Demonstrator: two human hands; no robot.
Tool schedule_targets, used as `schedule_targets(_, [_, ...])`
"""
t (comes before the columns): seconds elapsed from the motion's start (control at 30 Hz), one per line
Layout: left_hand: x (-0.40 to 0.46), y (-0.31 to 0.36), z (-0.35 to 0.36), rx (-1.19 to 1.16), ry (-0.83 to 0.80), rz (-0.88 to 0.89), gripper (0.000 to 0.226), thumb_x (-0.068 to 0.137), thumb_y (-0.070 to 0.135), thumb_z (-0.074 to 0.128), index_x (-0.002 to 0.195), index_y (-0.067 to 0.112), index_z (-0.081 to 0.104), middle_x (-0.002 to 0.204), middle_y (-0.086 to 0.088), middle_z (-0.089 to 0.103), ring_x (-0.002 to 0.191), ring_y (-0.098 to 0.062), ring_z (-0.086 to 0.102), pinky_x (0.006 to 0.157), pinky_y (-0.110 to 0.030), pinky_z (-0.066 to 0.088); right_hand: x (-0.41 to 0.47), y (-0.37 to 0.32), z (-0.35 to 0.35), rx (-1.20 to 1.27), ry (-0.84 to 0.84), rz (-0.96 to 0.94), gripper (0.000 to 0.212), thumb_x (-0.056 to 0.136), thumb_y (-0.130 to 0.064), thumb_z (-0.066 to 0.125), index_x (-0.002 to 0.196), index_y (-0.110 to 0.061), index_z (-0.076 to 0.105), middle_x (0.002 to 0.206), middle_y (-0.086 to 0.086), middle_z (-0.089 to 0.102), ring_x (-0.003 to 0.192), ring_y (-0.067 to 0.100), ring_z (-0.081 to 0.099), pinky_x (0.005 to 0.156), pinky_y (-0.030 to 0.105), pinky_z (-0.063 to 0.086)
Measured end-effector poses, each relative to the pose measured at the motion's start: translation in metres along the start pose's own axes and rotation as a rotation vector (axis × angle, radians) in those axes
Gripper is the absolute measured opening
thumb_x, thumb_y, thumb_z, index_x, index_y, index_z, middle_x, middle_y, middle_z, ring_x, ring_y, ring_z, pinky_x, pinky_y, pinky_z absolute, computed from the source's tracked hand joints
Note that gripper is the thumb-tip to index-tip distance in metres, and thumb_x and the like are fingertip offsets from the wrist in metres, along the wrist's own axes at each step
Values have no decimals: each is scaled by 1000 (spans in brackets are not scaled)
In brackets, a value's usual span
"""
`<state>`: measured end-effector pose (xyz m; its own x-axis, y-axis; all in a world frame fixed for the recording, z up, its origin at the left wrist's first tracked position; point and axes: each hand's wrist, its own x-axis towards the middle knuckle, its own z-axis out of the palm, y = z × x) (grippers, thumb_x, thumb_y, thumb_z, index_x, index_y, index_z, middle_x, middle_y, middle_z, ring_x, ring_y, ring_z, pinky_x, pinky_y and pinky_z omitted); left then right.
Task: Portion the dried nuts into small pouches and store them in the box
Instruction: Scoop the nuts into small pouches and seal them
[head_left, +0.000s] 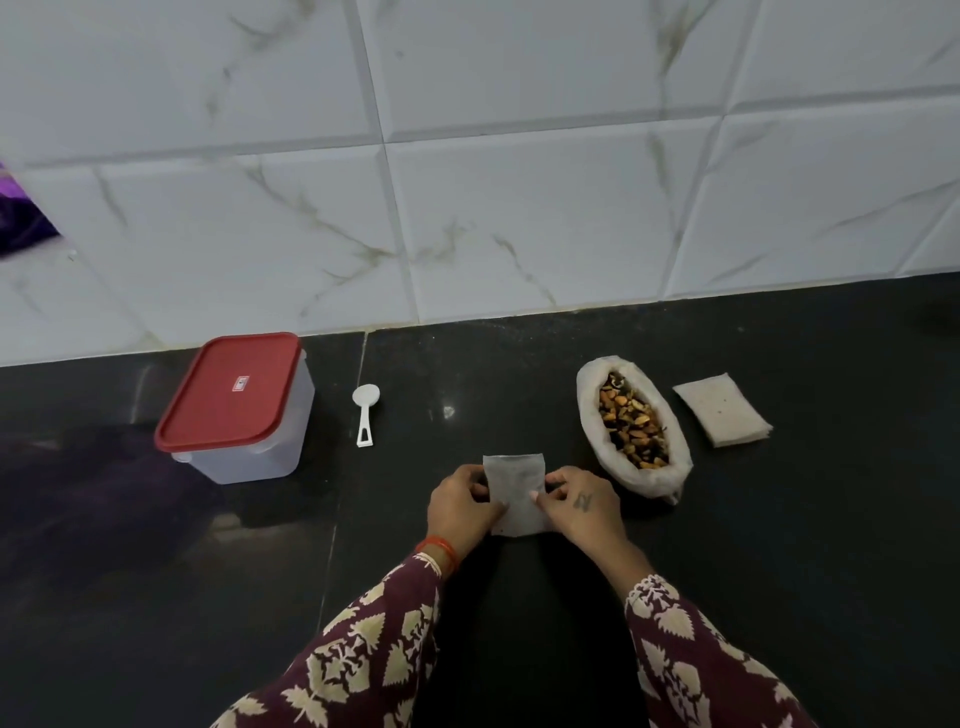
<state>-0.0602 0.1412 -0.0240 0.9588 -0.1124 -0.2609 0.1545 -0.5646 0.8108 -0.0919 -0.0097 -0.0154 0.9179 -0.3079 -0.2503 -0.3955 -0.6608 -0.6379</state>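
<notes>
A small flat white pouch (515, 491) lies on the dark counter, held between both hands. My left hand (460, 506) pinches its left edge and my right hand (579, 506) pinches its right edge. An open white bag of mixed dried nuts (631, 426) stands just right of my hands. A stack of empty white pouches (722, 409) lies further right. A clear plastic box with a red lid (236, 408), closed, stands at the left. A white plastic scoop (363, 413) lies between the box and the pouch.
The black counter (805, 519) runs to a white marble-tiled wall (467, 182) behind. A purple object (21, 218) shows at the far left edge against the wall.
</notes>
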Motion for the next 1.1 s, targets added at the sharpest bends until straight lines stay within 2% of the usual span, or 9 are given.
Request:
schedule_targets(0.1, [-1,-4,-8,205,8,64,61,79,34,74,131,15,48,115,-3,57,103,-14,56,87,-23,46,-1,-5,-3,-96,8,1,35,90,-41,59,115,-16,63,106,1,68,98,13,62,78,21,44])
schedule_targets(0.27, [1,-7,-38,279,98,112,66,82,45,67,138,20,41,127,-2,48,109,-15,54,87,-23,44,0,-21,-9,-241,73,-95,35,91,-41,56,119,-21,58,113,0,64,102,14,59,86,28,49])
schedule_targets(0.43, [20,-19,-84,219,274,134,72,83,35,69,144,17,36,144,-11,35,130,-28,39,105,-34,35,8,-65,1,-325,150,-355,56,91,-44,53,141,-24,37,143,4,38,130,21,35,102,34,39])
schedule_targets(0.57, [39,-29,-114,90,315,87,74,82,29,72,145,16,33,144,-11,37,130,-26,40,108,-37,33,30,-110,32,-250,78,-457,65,91,-41,56,147,-25,26,154,7,20,141,25,19,112,38,30])
schedule_targets(0.67, [56,-35,-128,-39,276,29,70,85,30,68,145,17,33,143,-11,41,124,-25,47,106,-42,39,50,-137,63,-32,-18,-443,65,89,-35,60,145,-22,31,150,7,29,138,24,29,110,33,30])
schedule_targets(0.8, [72,-37,-136,-202,243,-63,57,94,34,55,144,16,36,139,-9,47,120,-20,50,101,-32,40,73,-161,97,100,-122,-257,58,87,-29,65,140,-19,41,137,7,49,122,21,51,103,32,41])
schedule_targets(0.9, [84,-44,-139,-336,178,-144,63,88,57,49,138,19,44,126,4,55,121,-21,52,106,-40,39,82,-171,113,186,-152,-130,53,87,-24,66,136,-16,47,124,6,61,114,20,58,98,30,45])
schedule_targets(1.0, [100,-62,-137,-408,108,-184,65,77,75,39,114,27,64,109,2,69,104,-19,63,98,-45,47,86,-177,125,271,-161,-39,47,85,-16,68,129,-10,54,105,6,67,101,21,64,92,38,52])
schedule_targets(1.1, [93,-49,-147,-451,26,-153,45,96,56,33,90,26,67,96,-5,72,94,-21,67,90,-40,52,86,-180,130,291,-173,12,40,82,-8,68,122,-10,61,92,3,69,94,19,67,87,38,55])
